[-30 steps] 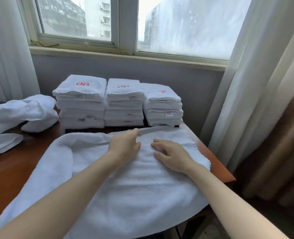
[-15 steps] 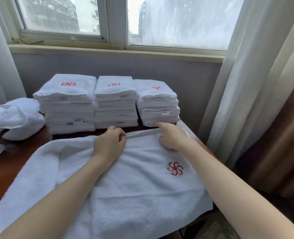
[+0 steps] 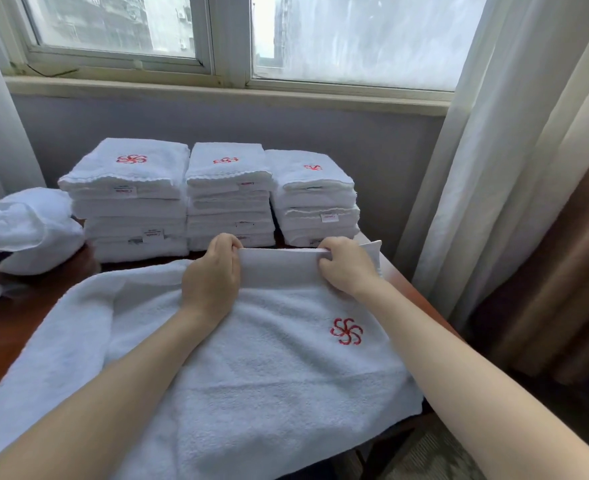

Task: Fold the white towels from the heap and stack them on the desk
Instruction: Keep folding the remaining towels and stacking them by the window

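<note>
Pinching: L hand (image 3: 213, 277) & R hand (image 3: 346, 268) both clamped on far edge of white towel (image 3: 269, 358)
Towel: spread on desk (image 3: 6, 334), rest lies nearer than hands
Stacks: folded towels (image 3: 230, 195) just behind grip

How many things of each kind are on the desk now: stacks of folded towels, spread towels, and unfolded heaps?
Stacks of folded white towels: 3 (left, middle, right)
Spread white towel with red flower emblem, held at its far edge by both hands: 1
Heap of unfolded white towels: 1
Total: 5
</note>
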### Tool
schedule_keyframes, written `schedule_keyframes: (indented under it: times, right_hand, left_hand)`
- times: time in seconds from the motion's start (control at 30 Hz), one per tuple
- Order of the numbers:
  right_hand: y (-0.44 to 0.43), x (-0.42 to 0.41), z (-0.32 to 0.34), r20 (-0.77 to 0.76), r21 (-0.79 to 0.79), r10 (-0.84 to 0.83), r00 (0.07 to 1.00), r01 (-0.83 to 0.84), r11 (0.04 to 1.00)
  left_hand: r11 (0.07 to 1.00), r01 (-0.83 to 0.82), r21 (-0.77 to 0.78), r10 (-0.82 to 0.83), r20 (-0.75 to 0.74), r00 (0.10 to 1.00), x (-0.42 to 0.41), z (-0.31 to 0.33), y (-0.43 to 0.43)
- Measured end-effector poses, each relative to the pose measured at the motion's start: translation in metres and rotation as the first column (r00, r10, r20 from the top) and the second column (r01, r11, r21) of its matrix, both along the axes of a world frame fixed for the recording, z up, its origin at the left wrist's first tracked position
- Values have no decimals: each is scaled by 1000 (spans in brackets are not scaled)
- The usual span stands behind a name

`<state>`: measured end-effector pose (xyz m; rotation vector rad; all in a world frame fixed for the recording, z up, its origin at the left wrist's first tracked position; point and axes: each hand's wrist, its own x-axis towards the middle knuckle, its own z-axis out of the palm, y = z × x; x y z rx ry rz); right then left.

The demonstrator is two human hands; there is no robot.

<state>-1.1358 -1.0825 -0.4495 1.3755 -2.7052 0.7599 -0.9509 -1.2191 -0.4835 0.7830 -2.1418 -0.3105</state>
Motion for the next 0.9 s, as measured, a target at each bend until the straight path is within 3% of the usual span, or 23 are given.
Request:
schedule_keyframes:
  times: [0.2,0.4,0.5,0.57,0.63,0.77,0.9]
  right_hand:
    - [1,-8,10,-10,-186,-27,1000,25,982]
    - [8,-4,4,-48,-189,11,999,-20,982]
    - [12,3,0,-27,-23,90,996,-90,996]
    - [15,4,-1,-19,155,145,989,-140,978]
    - [17,3,0,1,233,185,983,-180,956]
    - [19,6,0,-8,247,202,979,-194,949]
    - [20,16,-4,-115,191,157,981,-134,972]
  left_hand:
    - [999,17,-32,-21,-116,993,1,5,-4]
    - [979,163,-119,-165,-2,986,5,4,-10]
    - [971,203,-128,-191,100,976,7,3,-8]
    - [971,230,-66,-214,195,957,11,3,-12]
    - [968,249,27,-246,283,927,18,6,-18]
    - [963,257,76,-263,451,853,36,15,-26]
    - [975,220,30,-212,421,882,47,15,-19]
